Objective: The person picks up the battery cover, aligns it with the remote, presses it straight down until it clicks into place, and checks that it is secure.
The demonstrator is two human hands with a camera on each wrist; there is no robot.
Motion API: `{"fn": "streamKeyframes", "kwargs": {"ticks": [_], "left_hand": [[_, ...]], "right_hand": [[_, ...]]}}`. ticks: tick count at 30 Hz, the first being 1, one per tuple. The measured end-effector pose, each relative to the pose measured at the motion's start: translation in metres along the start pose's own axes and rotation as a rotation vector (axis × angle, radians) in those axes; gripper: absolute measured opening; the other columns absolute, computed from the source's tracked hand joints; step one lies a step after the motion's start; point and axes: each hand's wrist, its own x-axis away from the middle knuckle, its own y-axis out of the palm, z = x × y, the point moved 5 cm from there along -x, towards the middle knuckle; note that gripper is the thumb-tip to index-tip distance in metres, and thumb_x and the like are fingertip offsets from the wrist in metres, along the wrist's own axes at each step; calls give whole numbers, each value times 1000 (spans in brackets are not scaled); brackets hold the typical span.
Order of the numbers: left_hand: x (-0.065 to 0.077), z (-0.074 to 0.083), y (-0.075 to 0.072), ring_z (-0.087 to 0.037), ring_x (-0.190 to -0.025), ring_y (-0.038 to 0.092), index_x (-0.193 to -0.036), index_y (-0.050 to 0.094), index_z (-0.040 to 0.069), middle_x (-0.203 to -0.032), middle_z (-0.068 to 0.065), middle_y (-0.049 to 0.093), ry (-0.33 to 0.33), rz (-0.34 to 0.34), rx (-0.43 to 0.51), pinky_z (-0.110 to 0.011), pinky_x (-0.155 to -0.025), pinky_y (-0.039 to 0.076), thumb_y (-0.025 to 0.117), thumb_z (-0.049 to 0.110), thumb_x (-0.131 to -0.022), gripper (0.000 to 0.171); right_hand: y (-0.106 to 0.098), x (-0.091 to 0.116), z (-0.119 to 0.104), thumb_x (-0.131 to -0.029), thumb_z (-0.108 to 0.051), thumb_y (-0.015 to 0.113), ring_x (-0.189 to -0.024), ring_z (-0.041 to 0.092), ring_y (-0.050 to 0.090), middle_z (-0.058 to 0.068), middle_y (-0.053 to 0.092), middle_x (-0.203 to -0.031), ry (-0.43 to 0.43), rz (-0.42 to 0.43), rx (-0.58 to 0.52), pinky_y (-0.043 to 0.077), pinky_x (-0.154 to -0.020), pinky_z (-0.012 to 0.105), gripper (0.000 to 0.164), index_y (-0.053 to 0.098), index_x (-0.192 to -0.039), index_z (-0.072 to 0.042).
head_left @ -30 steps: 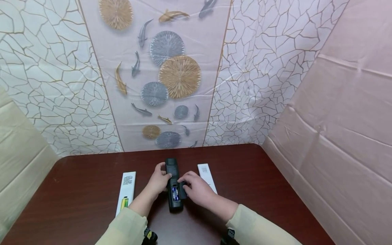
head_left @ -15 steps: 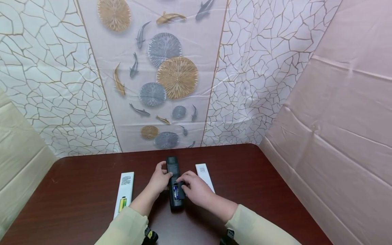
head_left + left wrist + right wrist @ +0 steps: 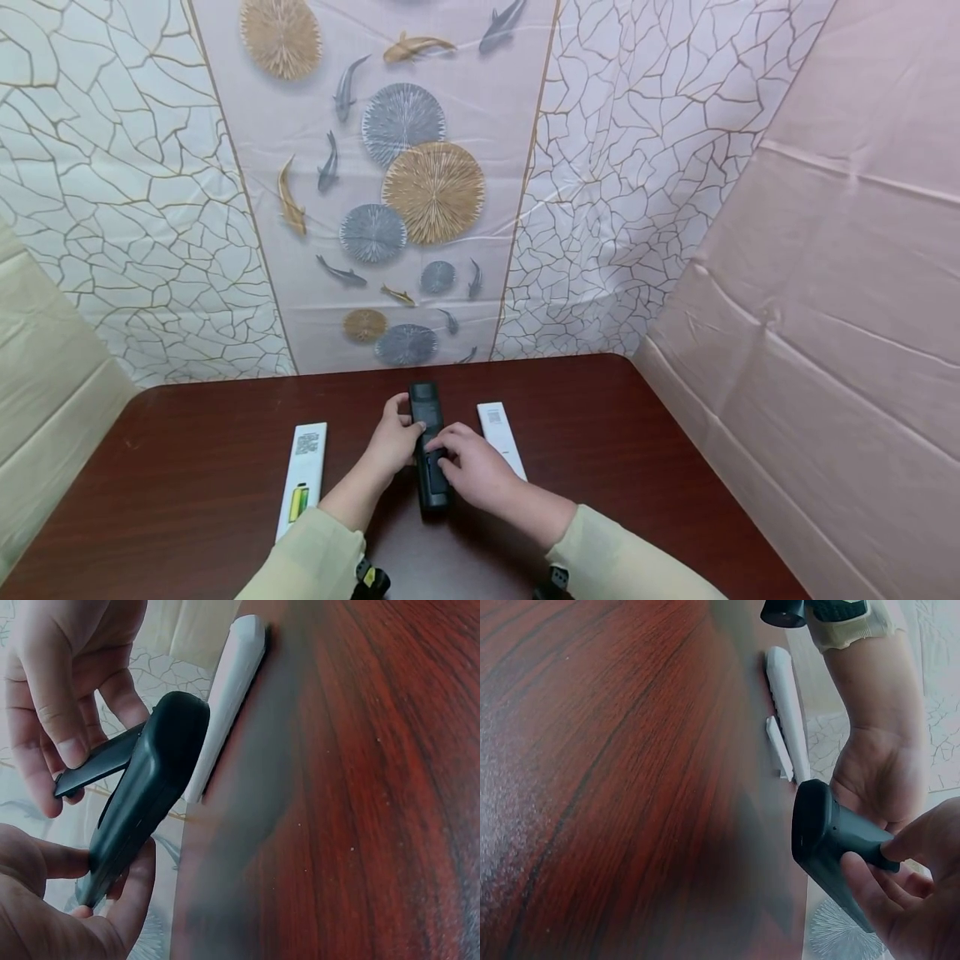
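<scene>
My left hand [image 3: 390,440] grips a black remote control [image 3: 426,404] by its far half and holds it off the table, back side up. Between thumb and fingers, my right hand [image 3: 476,468] pinches the remote's black battery cover [image 3: 101,761]. In the left wrist view the cover stands tilted, one end at the near end of the remote [image 3: 142,795] and the other raised. From the head view, the batteries in the compartment are hidden under cover and fingers. The right wrist view shows the remote's near end [image 3: 810,825].
White remotes lie on the dark red table [image 3: 637,500]: one with a battery picture [image 3: 302,475] left of my hands, another [image 3: 501,435] at the right, partly behind my right hand. A small white piece [image 3: 778,746] lies beside the left one. Patterned cloth [image 3: 420,167] hangs behind.
My right hand has brought the cover leftward from the remote's right side to over the battery compartment, so the blue batteries no longer show. My left hand keeps its grip.
</scene>
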Motion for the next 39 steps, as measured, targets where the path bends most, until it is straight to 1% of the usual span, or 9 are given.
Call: {"fn": "streamKeyframes", "kwargs": {"ticks": [8, 21, 26, 30, 39], "left_hand": [[1, 1, 0, -35, -101, 62, -155, 20, 13, -132, -27, 47, 4, 2, -6, -40, -64, 56, 51, 8, -103, 61], [4, 0, -1, -34, -98, 63, -155, 19, 13, -131, -26, 48, 10, -3, 7, -41, -64, 57, 51, 8, -103, 62], [4, 1, -2, -33, -96, 64, -154, 20, 12, -129, -26, 49, 18, 6, 10, -40, -62, 57, 52, 7, -102, 61], [6, 3, -1, -32, -97, 63, -154, 20, 12, -130, -26, 49, 22, 5, 7, -40, -62, 56, 52, 8, -102, 61], [9, 4, -2, -33, -97, 63, -154, 18, 12, -130, -26, 48, 21, -7, 26, -41, -63, 57, 51, 8, -103, 61]], "right_hand": [[2, 0, 0, -98, -9, 61, -99, 10, 59, -5, 58, -119, -8, -5, 5, 51, -79, 26, 25, 71, -117, -21], [5, -3, 4, -97, -10, 62, -90, 6, 56, -6, 60, -119, -1, -16, 19, 49, -73, 25, 27, 70, -119, -21], [6, -3, 5, -96, -11, 63, -93, 8, 57, -6, 60, -120, 0, 0, 19, 50, -76, 27, 25, 71, -118, -21], [7, -3, 5, -96, -12, 64, -95, 10, 57, -5, 57, -117, -8, 13, 19, 50, -76, 26, 22, 72, -114, -20], [8, -2, 6, -95, -12, 66, -88, 9, 55, -4, 56, -112, -13, 19, 3, 49, -72, 25, 21, 73, -113, -19]]}}
